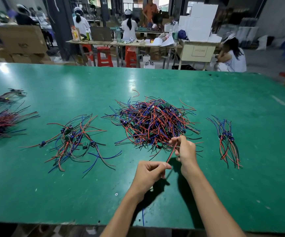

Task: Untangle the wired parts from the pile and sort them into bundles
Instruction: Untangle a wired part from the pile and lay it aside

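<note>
A big tangled pile (153, 122) of red, blue and black wires with small green boards lies mid-table. A red wire (171, 152) runs taut from its near edge down toward me. My right hand (185, 151) pinches that wire at the pile's front edge. My left hand (151, 175) pinches its lower end, closer to me, with a blue wire hanging below my forearm. A small neat bundle (227, 141) lies to the right. A looser spread of wired parts (77, 142) lies to the left.
Two more wire bundles (0, 124) lie at the far left edge of the green table (240, 185). A small screw (116, 194) sits near my left wrist. Beyond the table are other workers, red stools, benches and cardboard boxes.
</note>
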Demonstrator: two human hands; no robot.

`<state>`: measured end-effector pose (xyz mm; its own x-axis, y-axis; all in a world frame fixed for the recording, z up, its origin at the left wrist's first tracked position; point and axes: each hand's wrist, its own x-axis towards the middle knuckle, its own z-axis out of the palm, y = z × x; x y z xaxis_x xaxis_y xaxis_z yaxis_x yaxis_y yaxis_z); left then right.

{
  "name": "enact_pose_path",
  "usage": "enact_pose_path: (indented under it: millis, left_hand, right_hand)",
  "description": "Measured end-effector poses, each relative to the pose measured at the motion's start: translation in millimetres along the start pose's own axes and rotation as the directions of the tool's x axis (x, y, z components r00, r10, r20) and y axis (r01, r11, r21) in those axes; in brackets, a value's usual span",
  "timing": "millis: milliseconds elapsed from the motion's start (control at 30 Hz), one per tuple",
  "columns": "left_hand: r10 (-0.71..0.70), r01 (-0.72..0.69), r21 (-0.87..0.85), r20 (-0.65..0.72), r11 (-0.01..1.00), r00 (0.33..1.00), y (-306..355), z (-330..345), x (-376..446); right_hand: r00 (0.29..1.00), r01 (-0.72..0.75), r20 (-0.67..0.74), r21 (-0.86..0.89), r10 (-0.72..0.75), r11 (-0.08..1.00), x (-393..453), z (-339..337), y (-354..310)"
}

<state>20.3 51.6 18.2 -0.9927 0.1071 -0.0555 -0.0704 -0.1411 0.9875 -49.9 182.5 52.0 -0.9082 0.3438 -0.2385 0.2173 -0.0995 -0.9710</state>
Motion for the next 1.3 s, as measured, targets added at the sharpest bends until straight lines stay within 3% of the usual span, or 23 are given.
enact_pose_path:
  millis: [100, 200, 233, 300, 367, 400, 467, 533, 700, 900, 1133, 1300]
  left_hand:
    - [-0.033, 0.031, 0.032, 0.047, 0.999, 0.998, 3.2, -2.8, -1.6]
    - [-0.086, 0.087, -0.059, 0.012, 0.994, 0.996, 9.7, -5.3, -2.0]
    - [-0.11, 0.107, -0.15, -0.014, 0.983, 0.994, 12.9, -6.0, -0.6]
    - [-0.16, 0.125, -0.366, -0.066, 0.922, 0.985, 20.4, -7.9, 3.0]
    - [-0.225, 0.106, -0.585, -0.134, 0.804, 0.965, 28.7, -10.7, 7.9]
    - [-0.268, 0.093, -0.679, -0.158, 0.728, 0.95, 32.5, -12.2, 10.5]
    - [-0.337, 0.077, -0.791, -0.168, 0.607, 0.927, 37.9, -13.8, 11.9]
    - [-0.361, 0.073, -0.822, -0.166, 0.565, 0.918, 38.7, -12.5, 9.9]
    - [-0.369, 0.088, -0.8, -0.173, 0.594, 0.913, 31.9, -10.6, 3.5]
    - [-0.317, 0.064, -0.597, -0.328, 0.8, 0.89, 27.7, 0.2, -4.8]
    - [-0.21, -0.069, -0.536, -0.441, 0.841, 0.873, 25.3, -1.0, -8.5]
    - [-0.133, -0.12, -0.493, -0.446, 0.862, 0.885, 27.5, 1.3, -13.6]
  right_hand:
    - [0.975, -0.172, 0.172, 0.198, 0.139, 0.965, -0.6, -8.6, 4.8]
    - [0.948, -0.157, 0.304, 0.182, 0.096, 0.971, -6.2, -14.8, 19.3]
    - [0.946, -0.11, 0.319, 0.129, 0.063, 0.986, -11.6, -15.2, 24.0]
    - [0.941, 0.171, 0.309, -0.072, -0.141, 0.983, -23.7, -16.0, 36.2]
    - [0.838, 0.495, 0.391, -0.254, -0.38, 0.831, -35.6, -14.4, 49.4]
    - [0.78, 0.582, 0.445, -0.261, -0.439, 0.77, -41.9, -12.7, 54.4]
    - [0.749, 0.609, 0.454, -0.187, -0.482, 0.771, -53.1, -5.6, 57.1]
    - [0.774, 0.568, 0.399, -0.096, -0.491, 0.817, -58.7, 1.3, 56.5]
    - [0.814, 0.389, 0.394, 0.177, -0.427, 0.904, -64.6, 11.0, 53.8]
    - [0.911, 0.244, 0.266, 0.265, -0.314, 0.933, -67.2, 17.0, 46.5]
    - [0.881, 0.23, 0.373, 0.201, -0.291, 0.952, -74.6, 15.5, 44.6]
    - [0.906, 0.287, 0.248, 0.239, -0.344, 0.928, -77.8, 22.1, 37.2]
